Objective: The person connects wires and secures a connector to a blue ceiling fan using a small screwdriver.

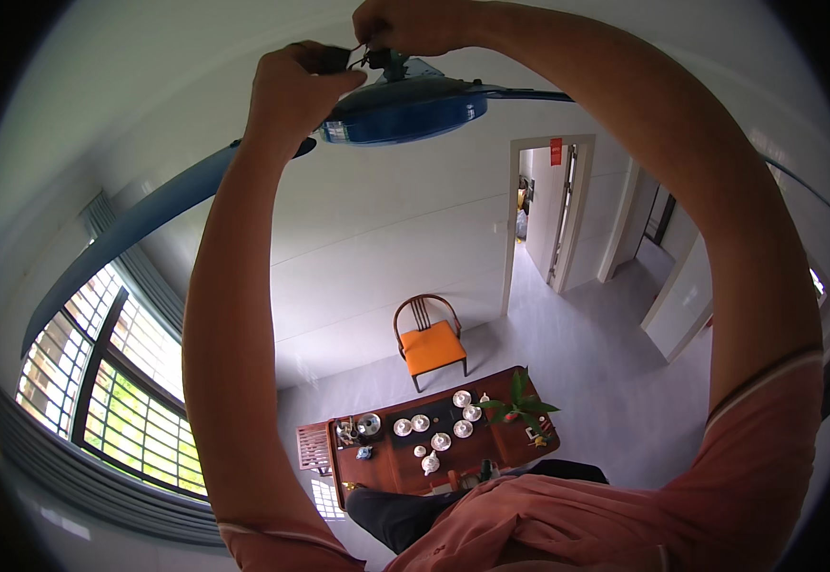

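Note:
Both my arms reach up to a blue ceiling fan (405, 116) at the top of the view. My left hand (291, 88) is closed round a small dark piece (333, 60) whose kind I cannot make out, just left of the fan's stem. From the other side my right hand (420, 26) comes in, its fingers pinched on a thin dark wire (359, 55) between the two hands. The fan's motor housing hangs right below my hands. One long blue blade (134, 217) sweeps down to the left, behind my left forearm; another blade (534, 94) passes behind my right arm.
Far below stands a wooden tea table (386, 469) with several white cups and a green plant (518, 408). An orange-seated chair (432, 345) is beyond it by the wall. A barred window (129, 400) with grey curtains is at left, an open doorway (541, 214) at right.

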The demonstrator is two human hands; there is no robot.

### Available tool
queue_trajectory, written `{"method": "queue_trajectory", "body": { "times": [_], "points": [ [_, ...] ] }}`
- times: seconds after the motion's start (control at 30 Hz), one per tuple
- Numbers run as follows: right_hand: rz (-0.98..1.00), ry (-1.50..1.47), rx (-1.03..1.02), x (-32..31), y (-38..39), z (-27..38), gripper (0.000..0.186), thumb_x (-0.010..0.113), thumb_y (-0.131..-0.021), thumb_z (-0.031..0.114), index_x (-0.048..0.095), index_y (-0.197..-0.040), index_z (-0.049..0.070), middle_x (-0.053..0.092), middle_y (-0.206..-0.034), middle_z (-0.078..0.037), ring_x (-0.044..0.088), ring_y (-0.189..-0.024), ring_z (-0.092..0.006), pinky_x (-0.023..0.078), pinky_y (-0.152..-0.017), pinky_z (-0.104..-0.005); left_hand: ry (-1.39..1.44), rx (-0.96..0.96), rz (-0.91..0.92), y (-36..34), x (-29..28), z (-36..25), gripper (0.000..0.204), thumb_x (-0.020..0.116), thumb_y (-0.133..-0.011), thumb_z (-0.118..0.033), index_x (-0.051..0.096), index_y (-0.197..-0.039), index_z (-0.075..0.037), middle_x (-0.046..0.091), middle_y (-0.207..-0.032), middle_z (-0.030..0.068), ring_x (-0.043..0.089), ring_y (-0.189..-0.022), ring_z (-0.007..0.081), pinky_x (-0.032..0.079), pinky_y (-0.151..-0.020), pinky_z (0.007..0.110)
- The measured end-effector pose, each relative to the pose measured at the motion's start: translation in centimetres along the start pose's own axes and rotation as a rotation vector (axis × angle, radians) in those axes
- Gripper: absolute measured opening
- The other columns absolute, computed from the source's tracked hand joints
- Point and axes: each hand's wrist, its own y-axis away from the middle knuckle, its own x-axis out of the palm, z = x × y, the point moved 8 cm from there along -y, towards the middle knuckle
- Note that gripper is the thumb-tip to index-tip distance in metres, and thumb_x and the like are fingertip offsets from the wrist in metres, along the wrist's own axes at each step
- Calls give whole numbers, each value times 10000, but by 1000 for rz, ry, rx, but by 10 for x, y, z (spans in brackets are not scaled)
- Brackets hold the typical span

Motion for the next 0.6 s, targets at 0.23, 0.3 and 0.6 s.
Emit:
{"method": "queue_trajectory", "body": {
  "times": [0.23, 0.3, 0.6],
  "points": [
    [131, -27, 77, -4, 0, 4, 75, 718, -753, 80, 754, -786, 22, 726, -798, -202, 716, -776, -371, 564, -701, -447, -218, 125, 57, 6, -5, -16, 385, 752, -756, -116, 760, -1109, 37, 772, -945, 178, 747, -822, 243, 597, -783, 352],
    [129, 112, 10, -8, 6, 7, 66, 711, -753, 74, 756, -772, 30, 728, -804, -205, 721, -794, -369, 566, -706, -447, -319, 105, 166, 8, 7, -24, 381, 740, -763, -124, 766, -1111, 30, 772, -973, 201, 755, -842, 271, 598, -809, 368],
    [219, -303, 253, -5, 0, 13, 211, 621, -897, 142, 694, -780, -18, 627, -650, -138, 608, -607, -234, 491, -624, -424, -258, 187, 190, 17, 9, -39, 364, 748, -799, -113, 751, -1130, 37, 759, -870, 150, 655, -643, 158, 538, -633, 293]
  ]
}}
